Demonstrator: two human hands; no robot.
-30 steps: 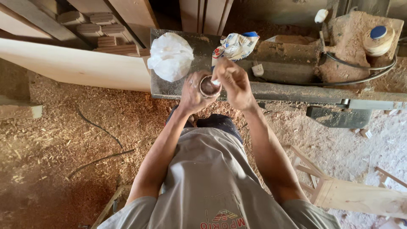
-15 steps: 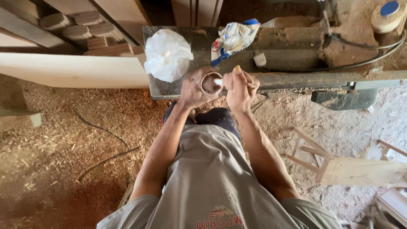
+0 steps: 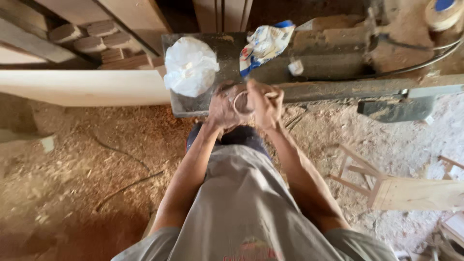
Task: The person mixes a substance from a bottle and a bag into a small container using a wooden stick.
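Note:
My left hand (image 3: pixel 221 107) is wrapped around a small round open cup or jar (image 3: pixel 240 102), held in front of my body at the near edge of a dusty metal machine table (image 3: pixel 232 48). Against the cup's right rim my right hand (image 3: pixel 265 102) has its fingers closed, pinching what looks like a small pale piece, blurred. What is inside the cup cannot be made out. A knotted white plastic bag (image 3: pixel 190 66) sits on the table just left of my hands. A crumpled white and blue packet (image 3: pixel 265 44) lies behind them.
A long pale board (image 3: pixel 82 87) runs along the left. Sawdust covers the floor (image 3: pixel 87 159), with a thin dark cable (image 3: pixel 126 184) lying across it. A small wooden stool frame (image 3: pixel 386 186) lies at the right. A tape roll (image 3: pixel 442 12) rests top right.
The view has swung left and down a little. Both hands stay together on the cup; the right hand has drawn closer over its rim.

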